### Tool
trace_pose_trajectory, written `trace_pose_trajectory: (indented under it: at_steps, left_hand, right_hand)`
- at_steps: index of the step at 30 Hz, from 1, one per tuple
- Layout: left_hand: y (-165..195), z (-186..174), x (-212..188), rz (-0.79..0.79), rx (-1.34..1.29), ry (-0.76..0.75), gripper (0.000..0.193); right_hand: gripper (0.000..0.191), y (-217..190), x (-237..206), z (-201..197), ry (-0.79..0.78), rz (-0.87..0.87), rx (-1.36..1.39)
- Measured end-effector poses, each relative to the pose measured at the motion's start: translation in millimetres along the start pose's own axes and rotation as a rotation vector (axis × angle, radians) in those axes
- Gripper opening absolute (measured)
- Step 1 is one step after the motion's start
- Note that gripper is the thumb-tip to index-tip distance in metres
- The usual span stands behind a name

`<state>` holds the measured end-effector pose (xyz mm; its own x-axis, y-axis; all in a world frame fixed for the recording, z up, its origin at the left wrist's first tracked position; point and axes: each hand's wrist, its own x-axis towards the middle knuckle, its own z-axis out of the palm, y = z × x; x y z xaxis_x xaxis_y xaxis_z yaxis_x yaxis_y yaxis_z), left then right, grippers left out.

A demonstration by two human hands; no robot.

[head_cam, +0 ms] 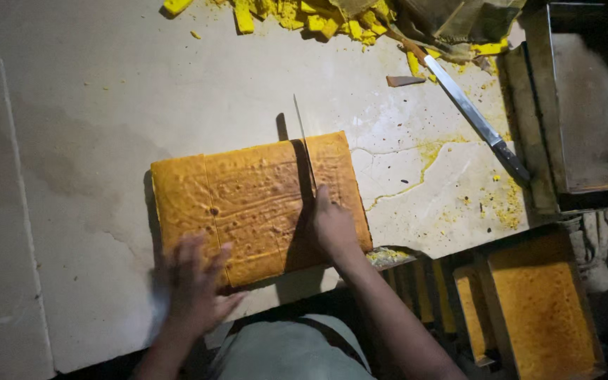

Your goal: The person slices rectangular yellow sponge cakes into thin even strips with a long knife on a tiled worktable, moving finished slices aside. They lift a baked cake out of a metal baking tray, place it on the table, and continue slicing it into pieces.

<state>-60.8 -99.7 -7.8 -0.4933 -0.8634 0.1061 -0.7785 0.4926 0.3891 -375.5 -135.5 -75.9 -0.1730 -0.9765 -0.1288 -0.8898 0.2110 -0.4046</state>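
right hand [332, 225] grip wrapped round a thin long knife [304, 137], blade in flat orange-brown rectangular sponge cake slab [248, 200] mid pale stone desk [93, 105] | left hand [195, 285] spread open on cake's near-left edge | second long knife [473, 112] far right

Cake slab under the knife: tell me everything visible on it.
The cake slab is a flat rectangular sheet with an orange-brown, pitted and wrinkled top crust. It lies slightly tilted on the pale stone table. Faint lines run across its width, one near its left end. The right hand holds a thin knife with the blade set across the slab's right part. The left hand, blurred, rests at its near left edge.
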Motion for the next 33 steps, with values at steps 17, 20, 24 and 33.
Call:
trace_pose_trajectory:
  at_steps: [17, 20, 24, 33]
  left_hand:
    - [97.9, 65.2, 46.4, 0.078, 0.528, -0.081, 0.064]
    - [102.1, 66.4, 42.3, 0.111, 0.49, 0.118, 0.073]
    - [111.9, 62.9, 37.6, 0.09, 0.214, -0.016, 0.08]
    - [122.3, 52.5, 37.2, 0.053, 0.301, -0.067, 0.088]
  right_hand:
    - [0.056, -35.5, 34.9, -61.5, -0.237, -0.003, 0.08]
    - [0.053, -28.1, -8.7, -60.1, -0.253, -0.057, 0.047]
    - [0.05, -8.6, -83.6, -53.2, -0.256, -0.086, 0.046]
    - [0.044, 47.1, -227.3, -27.4, -0.335, 0.052, -0.064]
